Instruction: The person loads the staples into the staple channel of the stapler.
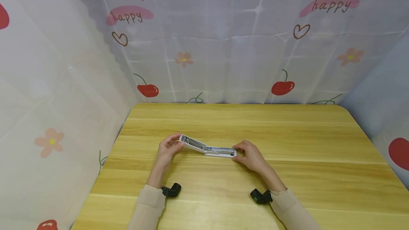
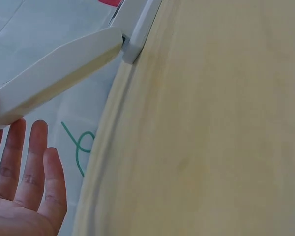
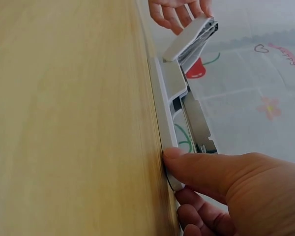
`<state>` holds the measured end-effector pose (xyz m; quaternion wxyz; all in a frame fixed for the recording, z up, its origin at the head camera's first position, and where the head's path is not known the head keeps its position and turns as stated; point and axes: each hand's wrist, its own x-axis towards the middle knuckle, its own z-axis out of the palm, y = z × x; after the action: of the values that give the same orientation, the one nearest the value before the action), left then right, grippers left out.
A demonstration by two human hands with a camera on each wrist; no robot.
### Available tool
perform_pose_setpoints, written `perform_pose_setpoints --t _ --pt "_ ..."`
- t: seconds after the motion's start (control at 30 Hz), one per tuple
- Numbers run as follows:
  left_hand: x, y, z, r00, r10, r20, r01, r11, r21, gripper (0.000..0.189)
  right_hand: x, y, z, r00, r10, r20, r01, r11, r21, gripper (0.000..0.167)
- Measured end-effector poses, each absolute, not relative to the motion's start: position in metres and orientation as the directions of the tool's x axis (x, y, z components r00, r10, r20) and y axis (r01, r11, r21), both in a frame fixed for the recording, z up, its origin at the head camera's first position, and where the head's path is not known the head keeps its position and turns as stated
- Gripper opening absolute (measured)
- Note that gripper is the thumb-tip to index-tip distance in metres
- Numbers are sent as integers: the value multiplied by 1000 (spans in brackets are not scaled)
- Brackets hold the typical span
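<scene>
A white stapler (image 1: 217,154), spread wide at its hinge, is held between both hands low over the table. My left hand (image 1: 167,151) pinches the end of its raised left half, thumb in front. In the left wrist view, three fingers (image 2: 34,167) extend below the white casing (image 2: 59,73), and the thumb is out of frame. My right hand (image 1: 251,156) grips the end of the lower, nearly level half. Thumb (image 3: 201,169) on one side and fingers beneath show in the right wrist view. Metal inner parts (image 3: 199,118) of the stapler are exposed.
The wooden table (image 1: 204,194) extends around both hands. A curtain (image 1: 217,45) printed with cherries, flowers and hearts hangs behind its far edge and along the sides. Black wrist cameras (image 1: 171,190) are strapped near the beige sleeves (image 1: 148,205).
</scene>
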<state>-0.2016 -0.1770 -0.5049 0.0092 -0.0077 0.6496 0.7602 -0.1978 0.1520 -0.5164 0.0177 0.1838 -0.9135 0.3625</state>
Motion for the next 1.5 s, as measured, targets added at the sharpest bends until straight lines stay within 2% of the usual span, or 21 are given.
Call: perform_pose_setpoints --t 0.4,0.87,1.2,1.5 --pt "-211 -148 -481 -992 66 108 103 -83 991 38 -198 150 -518 -933 -328 149 -339 659 -672 30" --pt "-213 -112 -479 -981 94 172 146 -235 961 40 -199 151 -520 -934 -326 144 -334 657 -676 31" --pt "-212 -93 -481 -986 73 150 120 -310 943 38 -198 152 -520 -934 -323 150 -335 656 -676 32" --pt "-211 -74 -482 -984 118 133 100 -247 964 38 -200 153 -521 -934 -324 151 -336 651 -681 31"
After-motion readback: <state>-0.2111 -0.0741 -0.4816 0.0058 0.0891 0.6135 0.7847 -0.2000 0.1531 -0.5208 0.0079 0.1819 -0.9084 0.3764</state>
